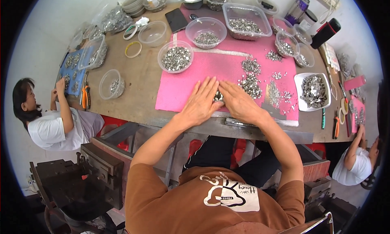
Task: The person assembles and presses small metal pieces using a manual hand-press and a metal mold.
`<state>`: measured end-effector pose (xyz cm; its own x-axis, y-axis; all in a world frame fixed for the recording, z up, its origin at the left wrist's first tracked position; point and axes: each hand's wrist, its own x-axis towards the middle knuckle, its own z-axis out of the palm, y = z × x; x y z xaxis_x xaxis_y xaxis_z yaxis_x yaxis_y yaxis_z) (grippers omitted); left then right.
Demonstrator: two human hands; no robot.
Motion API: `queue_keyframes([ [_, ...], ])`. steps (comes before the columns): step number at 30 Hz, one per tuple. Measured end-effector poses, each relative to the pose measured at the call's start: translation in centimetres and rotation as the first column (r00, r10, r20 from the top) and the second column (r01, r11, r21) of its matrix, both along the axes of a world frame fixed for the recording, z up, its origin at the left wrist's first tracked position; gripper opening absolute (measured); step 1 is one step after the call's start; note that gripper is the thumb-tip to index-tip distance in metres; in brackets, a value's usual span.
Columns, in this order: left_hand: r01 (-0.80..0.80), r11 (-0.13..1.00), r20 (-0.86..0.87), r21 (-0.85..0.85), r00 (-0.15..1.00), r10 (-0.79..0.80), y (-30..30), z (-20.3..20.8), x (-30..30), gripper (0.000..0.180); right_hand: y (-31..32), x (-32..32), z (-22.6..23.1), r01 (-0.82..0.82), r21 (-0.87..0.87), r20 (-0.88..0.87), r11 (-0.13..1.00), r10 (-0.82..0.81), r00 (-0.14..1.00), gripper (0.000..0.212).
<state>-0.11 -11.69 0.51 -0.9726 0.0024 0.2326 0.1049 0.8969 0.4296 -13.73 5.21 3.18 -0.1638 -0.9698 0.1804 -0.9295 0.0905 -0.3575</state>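
My left hand [200,103] lies flat on the pink mat [174,95], fingers stretched out and pointing away from me. Opposite it, my right hand [240,103] rests with its fingers extended and angled to the left. The fingertips of both almost meet. Between them sits a small heap of shiny metal pieces [218,96], partly hidden by my hands. Just beyond my right hand are larger piles of small metal parts [250,85]. Thin silvery pieces [274,94] are spread to the right. A round clear bowl [176,70] of metal parts stands beyond my left hand.
More plastic tubs, including a large rectangular one [248,35], line the far side. A white square dish [298,92] of metal parts stands right. Orange-handled pliers [84,96] lie left, near a phone [176,20] and tape rolls [133,49]. One person [53,128] sits at each side.
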Motion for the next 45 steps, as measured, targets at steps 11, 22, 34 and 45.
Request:
queue_keyframes([
  [11,0.047,0.976,0.058,0.213,0.996,-0.061,-0.3,0.9,0.3,0.072,0.6,-0.4,0.8,0.002,-0.019,0.118,1.0,0.0,0.993,0.048],
  [22,-0.079,0.997,-0.057,0.007,0.995,0.079,0.9,0.4,0.8,0.078,0.2,-0.9,0.0,-0.001,-0.097,-0.043,0.995,-0.003,0.999,0.051],
  [34,-0.362,0.929,-0.553,0.082,0.758,0.344,-11.3,4.2,-16.6,0.04,6.9,0.7,4.4,0.378,-0.476,0.351,0.794,-0.223,0.91,0.021],
  [45,-0.481,0.799,-0.072,0.36,0.84,0.538,-15.1,5.3,-16.4,0.029,16.2,0.8,-3.3,0.831,-0.38,0.743,0.407,-0.4,0.536,0.018],
])
